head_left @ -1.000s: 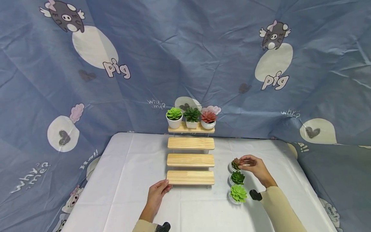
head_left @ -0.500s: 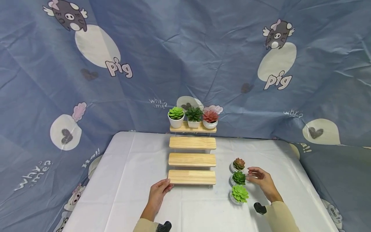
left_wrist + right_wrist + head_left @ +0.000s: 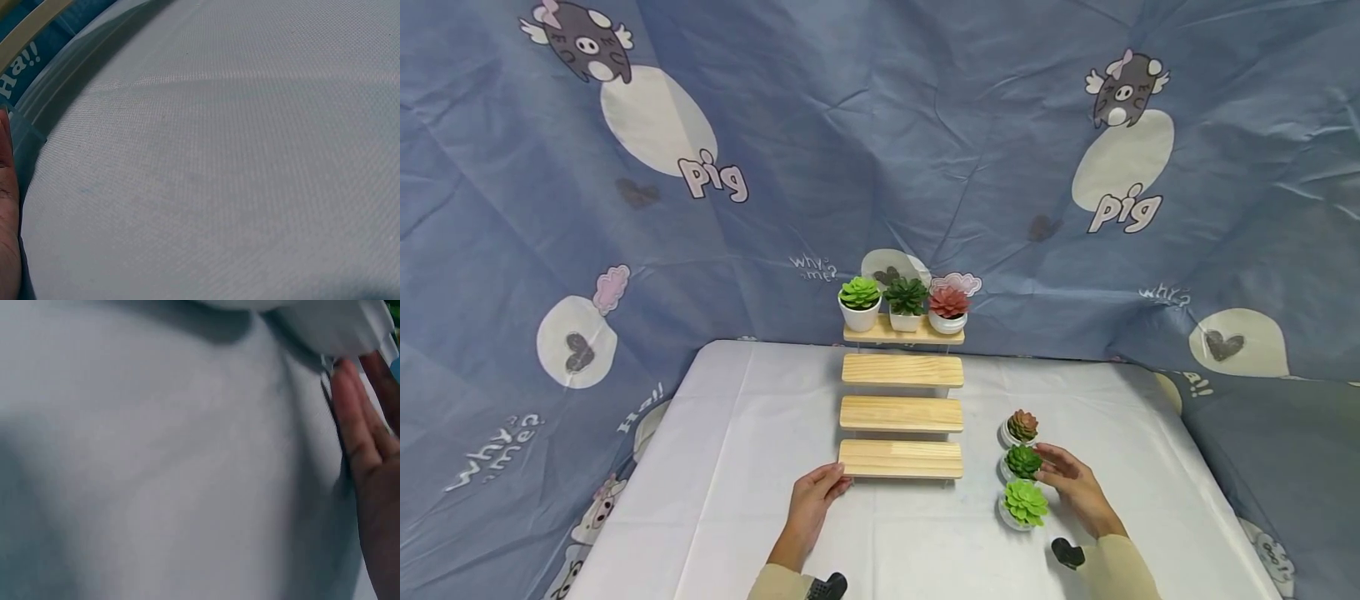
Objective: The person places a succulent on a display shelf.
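A tiered wooden plant stand [image 3: 901, 458] rises in steps in the middle of the table. My left hand [image 3: 811, 504] grips the left front corner of its lowest shelf; the left wrist view catches only a sliver of that hand [image 3: 7, 219]. To the stand's right, three potted succulents form a line: reddish-brown [image 3: 1022, 426], dark green [image 3: 1022, 462] and bright green [image 3: 1024, 503]. My right hand [image 3: 1078, 487] is at the right side of the dark green one. In the right wrist view, its extended fingers [image 3: 350, 415] reach a white pot [image 3: 340, 328]; firm contact is unclear.
On the top shelf [image 3: 902, 334] stand a light green succulent [image 3: 860, 302], a dark green one [image 3: 906, 303] and a red one [image 3: 949, 309], all in white pots. A white cloth [image 3: 752, 433] covers the table. Blue printed fabric [image 3: 880, 167] hangs behind.
My right hand has moved from the reddish-brown succulent toward me, to the dark green one. The left hand stays at the shelf corner. The head view has shifted slightly.
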A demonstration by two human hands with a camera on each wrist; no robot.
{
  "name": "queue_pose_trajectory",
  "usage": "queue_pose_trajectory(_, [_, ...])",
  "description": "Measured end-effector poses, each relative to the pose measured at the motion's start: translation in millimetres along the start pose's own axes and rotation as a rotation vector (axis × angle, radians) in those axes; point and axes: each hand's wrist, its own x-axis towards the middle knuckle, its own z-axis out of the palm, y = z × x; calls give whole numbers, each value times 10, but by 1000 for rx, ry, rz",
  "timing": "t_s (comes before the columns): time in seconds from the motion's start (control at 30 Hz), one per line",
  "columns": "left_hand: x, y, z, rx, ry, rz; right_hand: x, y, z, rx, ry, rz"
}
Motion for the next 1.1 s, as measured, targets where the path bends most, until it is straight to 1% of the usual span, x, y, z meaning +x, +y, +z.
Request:
queue_pose_trajectory(0.13, [-1, 6, 3, 7, 6, -5, -26, 48, -37, 46, -90, 37])
queue_pose_trajectory(0.2, [2, 5, 6, 6, 10, -7, -30, 66, -60, 67, -134, 33])
queue_pose_trajectory(0.27, [6, 5, 8, -3, 14, -9, -30, 75, -77, 84, -162, 20])
queue_pose_trajectory(0.4, [10, -1, 13, -1, 12, -2, -21, 78, -81, 69, -172, -17])
queue_pose_trajectory(0.47, [6, 0, 14, -3, 12, -2, -16, 71, -68, 34, -162, -21])
queue_pose_trajectory(0.6, [-4, 5, 14, -7, 10, -4, -3, 47, -18, -31, -114, -5])
queue_pose_trajectory(0.67, [-6, 8, 9, -9, 9, -10, 7, 43, 12, -45, -87, 1])
queue_pose_trajectory(0.73, [-8, 17, 10, -6, 11, -19, 21, 54, 37, -44, -77, -24])
queue_pose_trajectory(0.83, [-7, 24, 11, 0, 14, -25, 41, 74, 74, -31, -92, -86])
queue_pose_trajectory(0.9, [-4, 22, 11, 0, 15, -24, 55, 71, 101, -34, -90, -108])
queue_pose_trajectory(0.97, [1, 16, 9, -6, 13, -19, 63, 44, 137, -55, -67, -98])
queue_pose_trajectory(1.1, [10, -2, 6, -7, 7, -6, 59, -17, 189, -118, -12, -51])
